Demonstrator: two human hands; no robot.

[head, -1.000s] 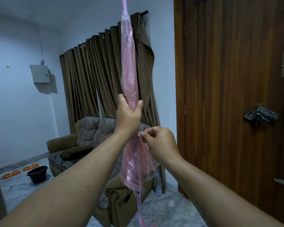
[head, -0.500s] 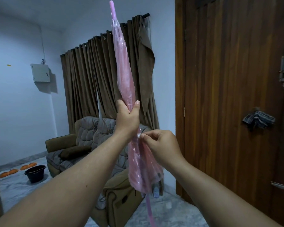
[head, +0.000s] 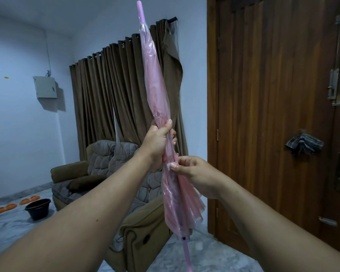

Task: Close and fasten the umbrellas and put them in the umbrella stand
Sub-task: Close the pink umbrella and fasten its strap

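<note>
Before the wooden door (head: 273, 114), the left hand (head: 155, 146) grips the furled pink umbrella (head: 155, 85) while the right hand (head: 192, 171) pinches its strap (head: 170, 166), which should wrap snugly.

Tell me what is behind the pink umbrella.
Behind the folded translucent pink umbrella hang brown pleated curtains, with a brown cushioned armchair lower down. The curtain strip directly behind it is covered.

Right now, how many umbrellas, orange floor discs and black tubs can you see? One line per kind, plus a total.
Pink umbrella: 1, gripped by the left hand, its strap pinched by the right hand
Orange floor discs: 4
Black tub: 1
Total: 6
</note>
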